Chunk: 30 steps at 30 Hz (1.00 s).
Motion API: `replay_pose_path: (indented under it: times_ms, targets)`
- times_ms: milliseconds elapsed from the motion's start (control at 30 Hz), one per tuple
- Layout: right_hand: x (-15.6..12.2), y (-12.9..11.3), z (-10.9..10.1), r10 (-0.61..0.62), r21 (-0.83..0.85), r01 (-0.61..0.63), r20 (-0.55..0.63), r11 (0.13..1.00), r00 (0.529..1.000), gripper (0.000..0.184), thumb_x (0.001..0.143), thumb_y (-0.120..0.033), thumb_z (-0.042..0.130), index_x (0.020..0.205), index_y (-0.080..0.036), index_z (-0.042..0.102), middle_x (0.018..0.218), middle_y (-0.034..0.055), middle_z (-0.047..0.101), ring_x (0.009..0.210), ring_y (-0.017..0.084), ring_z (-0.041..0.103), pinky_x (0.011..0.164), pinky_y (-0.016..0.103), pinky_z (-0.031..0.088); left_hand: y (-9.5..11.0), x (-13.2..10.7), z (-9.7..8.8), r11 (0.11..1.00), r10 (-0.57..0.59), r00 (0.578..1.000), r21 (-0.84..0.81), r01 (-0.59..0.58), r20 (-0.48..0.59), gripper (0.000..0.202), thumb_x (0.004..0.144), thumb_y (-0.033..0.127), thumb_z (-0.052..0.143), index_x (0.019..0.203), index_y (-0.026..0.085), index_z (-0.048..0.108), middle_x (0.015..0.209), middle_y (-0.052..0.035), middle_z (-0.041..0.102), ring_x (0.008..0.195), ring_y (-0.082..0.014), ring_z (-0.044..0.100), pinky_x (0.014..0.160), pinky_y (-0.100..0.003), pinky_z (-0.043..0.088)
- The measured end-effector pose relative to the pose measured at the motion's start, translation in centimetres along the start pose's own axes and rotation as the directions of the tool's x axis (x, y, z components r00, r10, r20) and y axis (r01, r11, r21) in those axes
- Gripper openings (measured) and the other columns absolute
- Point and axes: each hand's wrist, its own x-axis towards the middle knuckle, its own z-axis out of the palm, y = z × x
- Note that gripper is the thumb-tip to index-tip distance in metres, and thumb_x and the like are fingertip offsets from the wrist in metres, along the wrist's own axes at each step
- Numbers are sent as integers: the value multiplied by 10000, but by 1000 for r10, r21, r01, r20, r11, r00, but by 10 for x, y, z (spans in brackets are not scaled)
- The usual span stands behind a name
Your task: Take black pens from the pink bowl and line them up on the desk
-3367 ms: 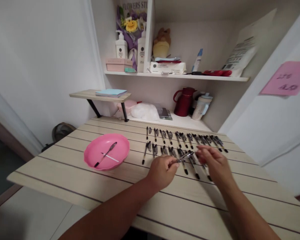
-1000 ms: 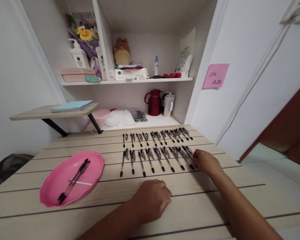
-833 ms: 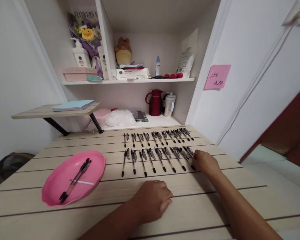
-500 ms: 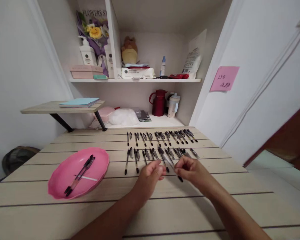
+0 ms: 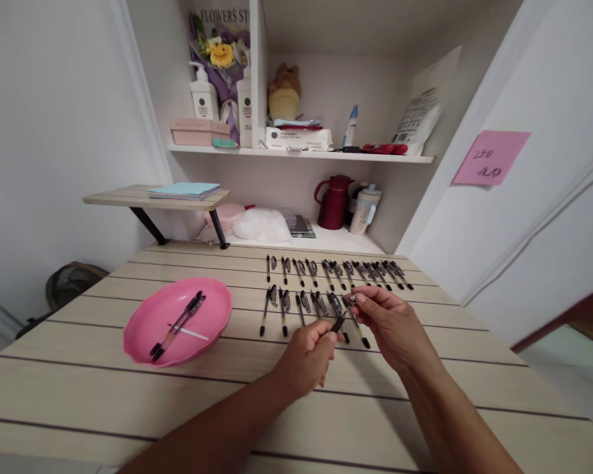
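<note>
My left hand (image 5: 306, 355) is closed around a pen, whose black end (image 5: 338, 322) sticks out past the thumb toward the upper right. My right hand (image 5: 390, 322) pinches a small clear, shiny piece (image 5: 352, 298) that looks like a pen cap. The two hands are close together but apart. Below and behind them, uncapped pens (image 5: 283, 313) lie in two rows, with clear caps (image 5: 273, 295) beside them. My fingers hide part of the nearer row. On the left, a pink scalloped bowl (image 5: 133, 329) holds capped pens (image 5: 178, 326) and a thin white stick (image 5: 192, 334).
A raised wooden shelf (image 5: 99, 197) with blue notebooks (image 5: 185, 190) stands at the back left. Behind the table are a red jug (image 5: 333, 203), a speckled cup (image 5: 366, 210) and a white plastic bag (image 5: 261, 225). A pink note (image 5: 491, 158) is on the right wall.
The pen was in my right hand; now my left hand grips it, while my right hand has risen and pinches a small clear piece. The view has shifted left.
</note>
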Motion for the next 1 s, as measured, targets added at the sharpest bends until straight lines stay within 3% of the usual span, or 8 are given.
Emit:
replay_pose_path:
  times_ms: [467,667,833,1000]
  targets:
    - [-7,4,0,25,-112,-16,74,994,997,252,592,-341,743,754,-166,662,552,-30,519,455,50,364,423,196,268,-2,2,-4,995,15,999,102,-11,-39,305,821,384,411,893,147,590,550,53,421,426,-46,308,422,-183,235]
    - [-12,8,0,68,-168,-53,79,984,995,326,592,-359,738,856,-173,692,650,2,601,500,72,407,474,227,320,-1,1,-4,987,51,997,155,-41,-63,302,826,367,404,903,150,599,556,51,407,455,-58,316,447,-192,244]
    - [-14,12,0,102,-116,-91,92,989,991,295,580,-356,749,802,-172,686,647,-2,590,485,64,402,454,219,287,6,-2,-4,952,148,986,281,-122,-74,279,830,338,396,837,149,601,577,38,419,509,-76,347,490,-202,268]
    - [-14,12,0,113,-140,-94,138,986,984,259,600,-357,742,746,-160,657,548,-22,529,469,61,373,440,207,249,17,-5,-4,849,321,945,459,-261,-58,243,823,271,409,686,160,577,602,20,435,600,-104,399,561,-215,296]
